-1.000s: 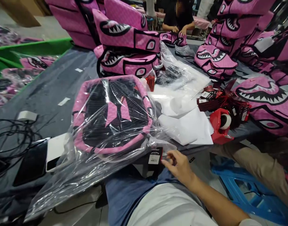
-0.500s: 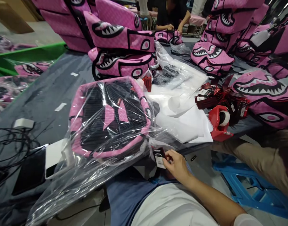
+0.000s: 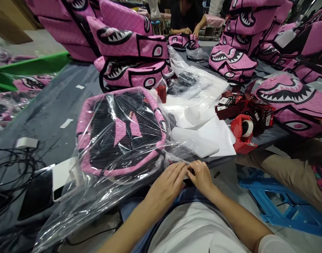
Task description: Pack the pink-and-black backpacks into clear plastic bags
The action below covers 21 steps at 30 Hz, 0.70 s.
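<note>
A pink and black backpack (image 3: 124, 168) lies back side up inside a clear plastic bag (image 3: 105, 196), which spills over the table's front edge. My left hand (image 3: 167, 182) has come to the bag's near right corner, its fingers pressed together and bent over; what is under them is hidden. Close against it, my right hand (image 3: 201, 175) is closed with curled fingers on the hang tag, which the hands now almost wholly cover. The two hands' fingertips meet just off the table edge, above my lap.
Right of the backpack are white sheets (image 3: 203, 137), a red tape dispenser (image 3: 242, 135) and a bunch of hang tags (image 3: 245, 109). Stacked pink shark-face backpacks (image 3: 129, 42) stand behind. A phone and cables (image 3: 15, 165) lie left. Another person sits right, by a blue stool (image 3: 277, 200).
My left hand has entered from below and joined my right hand at the hang tag. The tag, plainly seen before, is now mostly covered. At the right a co-worker's hand has appeared.
</note>
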### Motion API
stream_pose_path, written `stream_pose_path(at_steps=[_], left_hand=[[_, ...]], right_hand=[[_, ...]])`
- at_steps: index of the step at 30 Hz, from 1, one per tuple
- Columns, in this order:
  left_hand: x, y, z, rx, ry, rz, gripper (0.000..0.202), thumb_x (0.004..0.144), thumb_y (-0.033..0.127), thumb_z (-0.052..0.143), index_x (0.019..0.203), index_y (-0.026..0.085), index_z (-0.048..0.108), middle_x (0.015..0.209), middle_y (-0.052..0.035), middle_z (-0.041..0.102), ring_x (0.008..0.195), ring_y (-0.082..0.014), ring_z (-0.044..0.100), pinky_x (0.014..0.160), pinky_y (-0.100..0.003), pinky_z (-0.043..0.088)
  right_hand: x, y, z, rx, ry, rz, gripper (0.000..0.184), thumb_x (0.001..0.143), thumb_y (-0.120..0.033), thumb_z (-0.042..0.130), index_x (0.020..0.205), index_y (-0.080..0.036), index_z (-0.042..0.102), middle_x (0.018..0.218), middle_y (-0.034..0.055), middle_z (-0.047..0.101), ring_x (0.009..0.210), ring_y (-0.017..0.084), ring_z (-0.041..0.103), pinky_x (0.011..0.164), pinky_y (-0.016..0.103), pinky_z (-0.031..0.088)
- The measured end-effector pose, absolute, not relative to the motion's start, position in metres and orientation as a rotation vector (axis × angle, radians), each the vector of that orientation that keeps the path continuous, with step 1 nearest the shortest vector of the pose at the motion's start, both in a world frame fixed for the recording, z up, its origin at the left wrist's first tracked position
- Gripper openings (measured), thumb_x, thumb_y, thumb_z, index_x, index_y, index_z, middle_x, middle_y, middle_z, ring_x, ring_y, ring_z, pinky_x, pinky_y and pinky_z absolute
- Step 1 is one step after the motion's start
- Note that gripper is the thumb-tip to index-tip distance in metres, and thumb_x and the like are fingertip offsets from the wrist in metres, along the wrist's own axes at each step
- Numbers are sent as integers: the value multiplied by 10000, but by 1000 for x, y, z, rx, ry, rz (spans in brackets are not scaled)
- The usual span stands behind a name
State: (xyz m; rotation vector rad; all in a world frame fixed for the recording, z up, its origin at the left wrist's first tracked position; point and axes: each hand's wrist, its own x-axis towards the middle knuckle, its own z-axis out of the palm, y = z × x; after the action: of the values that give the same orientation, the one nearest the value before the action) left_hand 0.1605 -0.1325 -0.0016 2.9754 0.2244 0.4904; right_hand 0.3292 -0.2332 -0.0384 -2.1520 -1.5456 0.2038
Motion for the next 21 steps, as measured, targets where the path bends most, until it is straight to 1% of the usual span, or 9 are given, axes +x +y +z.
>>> stream_pose_path(at_steps=[2,3,5,6,8,12,15,18,21], left_hand=[[182,-118,3,3109,133,396,423,999,94,428,1416,97,500,1453,-173,562,1360,-273,518,1113,-441,446],[193,-110,5,3165,84,297,371,988,85,448,1342,85,558,1363,-171,627,1291,-277,572,1060,-432,470],[213,-97,10,3201,-2,58,189,973,117,529,1099,102,669,1077,-128,728,1070,-273,662,921,-409,499],[221,-92,12,3191,-50,-38,121,967,136,563,973,123,683,942,-98,730,968,-262,670,868,-398,491],[231,-87,15,3173,-154,-121,147,955,151,603,821,154,662,787,-60,696,863,-242,653,831,-383,452],[232,-84,14,3175,-271,-132,125,922,132,659,801,163,662,740,-40,683,811,-218,628,844,-370,383],[230,-88,9,3180,-315,-173,112,915,137,676,805,157,676,747,-48,696,793,-218,620,799,-367,364],[233,-95,5,3175,-363,-203,133,924,150,676,792,153,684,732,-58,699,792,-217,620,752,-355,355],[233,-102,6,3170,-373,-228,149,944,165,658,797,154,681,733,-60,698,802,-214,627,733,-346,362]], right_hand=[[326,-237,-37,-2141,-1598,145,83,926,-169,655,848,-196,655,829,34,697,808,196,601,714,310,365],[325,-239,-36,-2128,-1630,114,79,927,-160,647,856,-194,654,837,37,696,807,195,599,712,311,360],[323,-243,-33,-2112,-1697,69,64,932,-147,630,897,-189,664,868,46,700,822,196,603,718,314,360],[323,-245,-32,-2119,-1725,61,67,934,-143,625,937,-189,674,884,50,704,834,197,608,722,314,364],[326,-248,-31,-2183,-1762,85,95,940,-162,633,1009,-197,691,905,57,709,854,198,623,725,309,376],[339,-266,-33,-2407,-1858,317,162,913,-338,729,1009,-208,731,896,86,712,859,230,662,717,309,422],[348,-290,-38,-2476,-1923,494,204,842,-343,803,970,-196,746,899,104,711,836,255,680,710,320,464],[351,-306,-44,-2341,-1785,430,303,828,-304,800,1098,-216,696,1038,97,707,948,267,679,785,344,518],[346,-302,-50,-2157,-1527,252,487,815,-364,792,1236,-207,602,1205,126,670,1110,286,640,903,400,526]])
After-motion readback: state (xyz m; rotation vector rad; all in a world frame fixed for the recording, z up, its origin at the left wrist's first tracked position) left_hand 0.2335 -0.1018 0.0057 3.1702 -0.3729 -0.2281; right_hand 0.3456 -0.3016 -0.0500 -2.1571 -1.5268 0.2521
